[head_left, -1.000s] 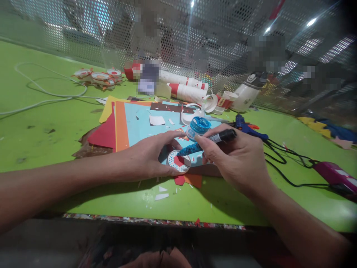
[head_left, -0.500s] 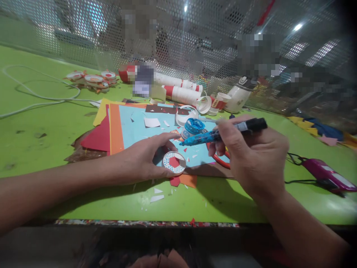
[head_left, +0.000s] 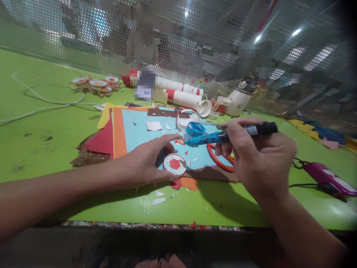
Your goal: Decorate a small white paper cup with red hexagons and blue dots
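Pressing a round white paper disc with a red hexagon centre (head_left: pixel 174 164) onto a light blue paper sheet (head_left: pixel 134 130), left hand (head_left: pixel 145 162) fingers curled around its left rim. Gripping a black marker pen smeared with blue paint (head_left: pixel 223 136), right hand (head_left: pixel 259 156) fingers clamped on the barrel, up and right of the disc. Shadowing red-handled scissors (head_left: pixel 219 160) just below the right fingers. Pointing the pen's blue tip at a small blue paint pot (head_left: pixel 194 129), just beyond the left fingers.

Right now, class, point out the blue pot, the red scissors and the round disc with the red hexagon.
blue pot (head_left: pixel 195 129), head view, on its paint-smeared top.
red scissors (head_left: pixel 214 160), head view, on the handle loop.
disc (head_left: pixel 174 163), head view, on the red hexagon at its middle.
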Action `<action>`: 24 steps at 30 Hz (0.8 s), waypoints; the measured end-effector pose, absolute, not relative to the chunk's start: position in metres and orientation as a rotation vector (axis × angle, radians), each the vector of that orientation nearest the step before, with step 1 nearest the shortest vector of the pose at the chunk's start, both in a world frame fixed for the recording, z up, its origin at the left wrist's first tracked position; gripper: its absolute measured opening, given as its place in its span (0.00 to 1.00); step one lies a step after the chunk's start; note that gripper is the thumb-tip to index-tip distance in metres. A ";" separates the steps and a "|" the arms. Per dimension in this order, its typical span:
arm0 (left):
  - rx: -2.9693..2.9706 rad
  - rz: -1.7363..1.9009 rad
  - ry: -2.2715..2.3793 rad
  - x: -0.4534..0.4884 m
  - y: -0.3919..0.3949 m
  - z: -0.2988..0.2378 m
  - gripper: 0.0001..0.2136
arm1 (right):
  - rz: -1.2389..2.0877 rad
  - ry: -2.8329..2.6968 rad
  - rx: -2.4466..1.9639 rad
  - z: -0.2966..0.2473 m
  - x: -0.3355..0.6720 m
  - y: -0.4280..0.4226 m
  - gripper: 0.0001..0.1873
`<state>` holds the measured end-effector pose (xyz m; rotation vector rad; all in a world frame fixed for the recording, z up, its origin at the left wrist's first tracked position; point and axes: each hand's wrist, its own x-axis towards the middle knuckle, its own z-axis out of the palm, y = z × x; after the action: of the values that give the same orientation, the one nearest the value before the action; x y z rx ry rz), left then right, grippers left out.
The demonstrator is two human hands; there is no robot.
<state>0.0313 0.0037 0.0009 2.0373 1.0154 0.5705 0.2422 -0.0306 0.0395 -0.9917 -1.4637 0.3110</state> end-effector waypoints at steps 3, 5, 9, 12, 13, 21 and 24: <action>2.026 0.582 0.984 0.030 0.003 0.001 0.43 | 0.404 -1.404 -0.962 0.042 0.246 -0.028 0.06; 2.013 0.585 0.970 0.029 0.003 0.002 0.43 | 0.487 -1.365 -0.945 0.046 0.249 -0.026 0.07; 1.924 0.562 0.928 0.028 0.003 0.007 0.42 | 0.671 -1.263 -0.943 0.056 0.255 -0.022 0.11; 1.881 0.550 0.907 0.027 0.002 0.008 0.43 | 0.825 -1.230 -0.974 0.061 0.260 -0.018 0.14; 1.871 0.565 0.875 0.027 0.002 0.007 0.43 | 0.867 -1.222 -0.981 0.062 0.262 -0.016 0.15; 1.865 0.560 0.877 0.028 0.002 0.001 0.41 | 0.984 -1.118 -0.960 0.074 0.281 -0.006 0.16; 1.876 0.517 0.913 0.029 0.002 0.004 0.41 | 0.931 -1.083 -0.934 0.079 0.288 -0.004 0.14</action>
<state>0.0288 0.0019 0.0038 1.8756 0.9128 0.5175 0.2881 -0.0040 0.0789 -0.9344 -1.0834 0.9313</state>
